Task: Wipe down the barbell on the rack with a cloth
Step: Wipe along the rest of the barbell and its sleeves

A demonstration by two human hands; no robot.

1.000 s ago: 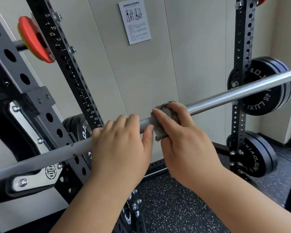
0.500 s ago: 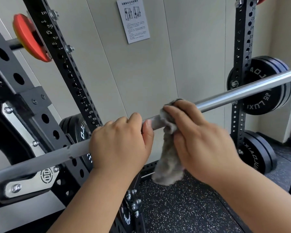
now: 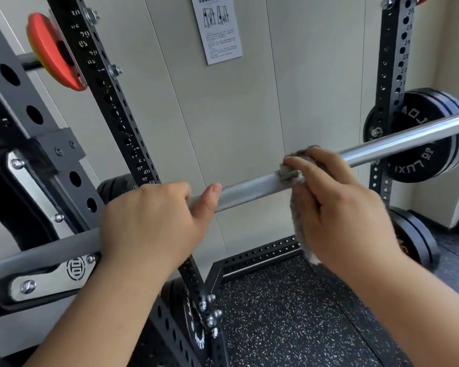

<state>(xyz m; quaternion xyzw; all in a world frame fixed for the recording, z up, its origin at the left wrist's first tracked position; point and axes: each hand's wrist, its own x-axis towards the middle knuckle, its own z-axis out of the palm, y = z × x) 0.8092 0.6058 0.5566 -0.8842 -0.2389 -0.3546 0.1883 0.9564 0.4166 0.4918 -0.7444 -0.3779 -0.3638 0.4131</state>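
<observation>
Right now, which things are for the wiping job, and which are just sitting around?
For the job: barbell; grey cloth draped over it; right hand gripping the cloth; left hand holding the barbell; rack.

Just sitting around: red plate; black plates; paper notice.

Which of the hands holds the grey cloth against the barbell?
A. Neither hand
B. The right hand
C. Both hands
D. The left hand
B: the right hand pinches the grey cloth around the barbell, while the left hand grips the bare metal.
</observation>
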